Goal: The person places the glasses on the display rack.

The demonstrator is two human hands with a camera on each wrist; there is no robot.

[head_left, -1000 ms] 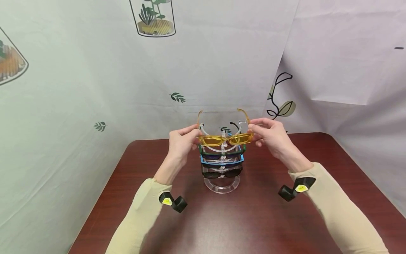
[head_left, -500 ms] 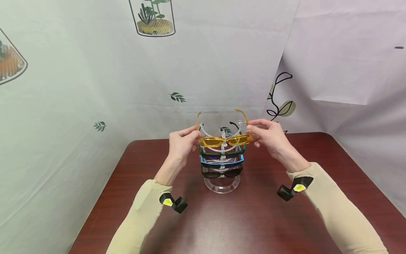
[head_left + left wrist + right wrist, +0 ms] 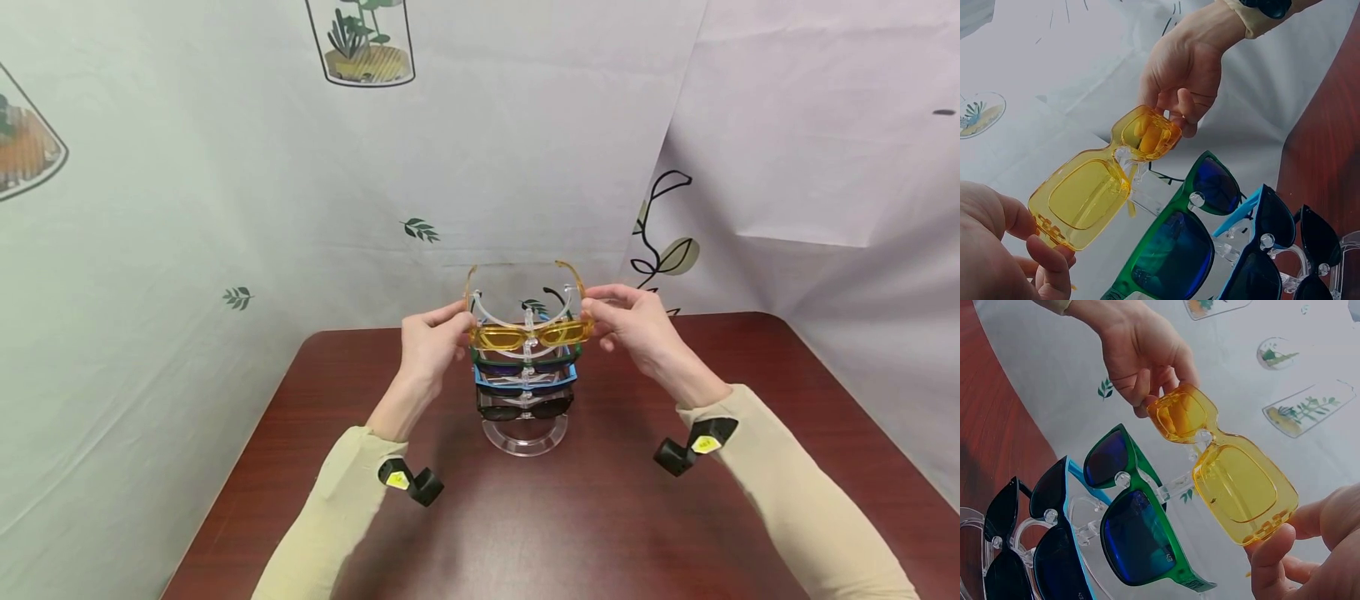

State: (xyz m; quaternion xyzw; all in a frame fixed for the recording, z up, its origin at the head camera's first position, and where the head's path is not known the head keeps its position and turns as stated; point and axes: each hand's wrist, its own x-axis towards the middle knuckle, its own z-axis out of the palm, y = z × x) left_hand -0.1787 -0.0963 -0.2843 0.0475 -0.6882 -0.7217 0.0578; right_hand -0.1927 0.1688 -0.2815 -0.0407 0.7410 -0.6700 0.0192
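Yellow sunglasses [image 3: 501, 337] with a see-through frame are at the top tier of a clear display stand [image 3: 525, 448], temples unfolded and pointing back. My left hand [image 3: 431, 346] pinches their left hinge corner between thumb and fingers. At the opposite corner my right hand [image 3: 637, 329] pinches the frame the same way. In the left wrist view the bridge of the yellow sunglasses [image 3: 1079, 200] lies at the stand's clear nose peg; whether it bears their weight I cannot tell. Green sunglasses [image 3: 1138, 531] with blue lenses sit one tier below.
Under the green pair, blue-framed sunglasses [image 3: 525, 387] and black sunglasses [image 3: 551, 408] hang on the lower tiers. The stand is on a dark red-brown table [image 3: 600, 517]. A pale printed cloth [image 3: 525, 167] hangs behind the table.
The yellow sunglasses have come down slightly and shifted a little left onto the stand's top tier. Both hands keep their pinch; the right hand has moved slightly left.
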